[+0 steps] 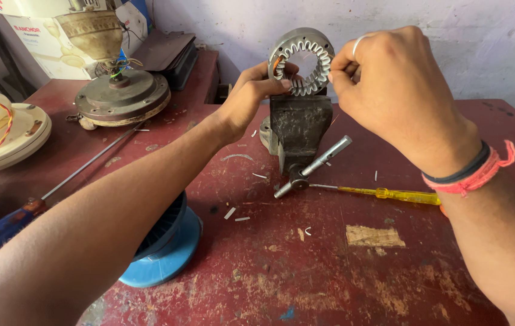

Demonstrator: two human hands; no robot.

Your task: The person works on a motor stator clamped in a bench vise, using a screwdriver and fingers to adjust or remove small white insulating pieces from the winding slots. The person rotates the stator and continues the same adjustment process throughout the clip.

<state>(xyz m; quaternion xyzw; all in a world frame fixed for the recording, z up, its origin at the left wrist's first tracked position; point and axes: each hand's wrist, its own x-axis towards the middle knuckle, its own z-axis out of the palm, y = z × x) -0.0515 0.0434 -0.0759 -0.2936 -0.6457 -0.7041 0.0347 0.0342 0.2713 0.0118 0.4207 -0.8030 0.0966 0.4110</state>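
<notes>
On the worn red workbench [305, 271], which fills most of the head view with chipped paint and scattered white slivers, a dark metal bench vise [298, 130] stands near the back edge, its steel handle bar [313, 166] slanting from lower left to upper right. Clamped upright in the vise's top is a grey motor stator [301, 60]: a flat metal ring with a round open centre, its inner edge toothed with slots lined in pale insulation. The ring stands on edge, its flat face toward the camera and its axis running roughly front to back.

To the left sit a disc-shaped brown fan motor housing [123, 96] and, nearer, a blue wire spool [167, 253] partly hidden under the left forearm. A long screwdriver with a blue and red handle [58, 184] lies diagonally at the left; a yellow-handled screwdriver [384, 194] lies almost level, right of the vise.

The left hand [246, 99] reaches in from the left, fingers curled and closed on the stator's left rim, thumb against its face. The right hand [390, 90] is at the ring's right edge, forefinger and thumb pinched together; what, if anything, they grip is too small to tell. Red and dark wristbands [468, 172] circle that wrist.
</notes>
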